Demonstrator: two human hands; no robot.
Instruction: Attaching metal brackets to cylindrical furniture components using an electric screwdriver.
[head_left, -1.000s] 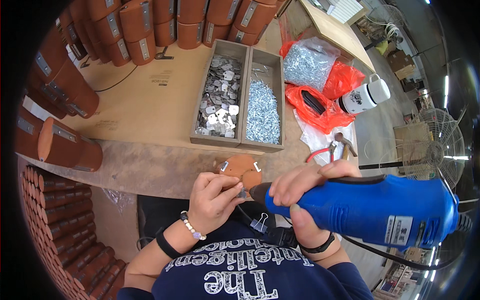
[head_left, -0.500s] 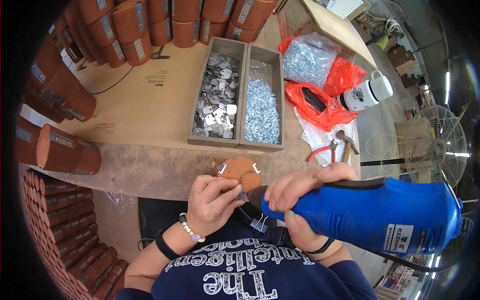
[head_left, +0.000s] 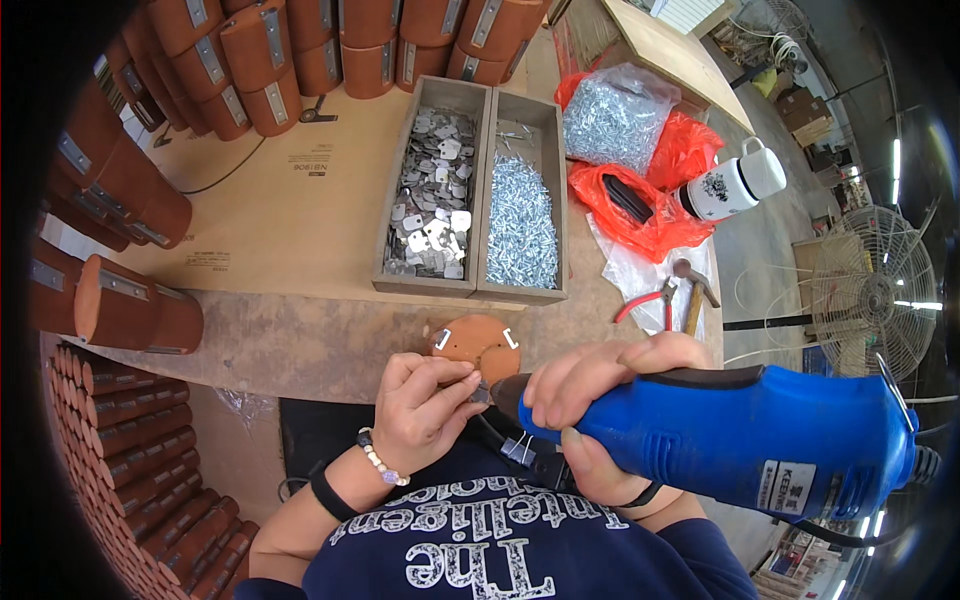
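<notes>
Left hand hides the blue drill's tip.

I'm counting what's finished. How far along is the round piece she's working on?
Two metal clips already sit on the round brown disc. In hand: the left hand pinches a small part at its near edge while the right hand points the blue power driver there. That fastening isn't visibly done.

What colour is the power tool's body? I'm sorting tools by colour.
Bright blue, with a black nose, on the power tool gripped by the right hand; the head view shows it.
</notes>
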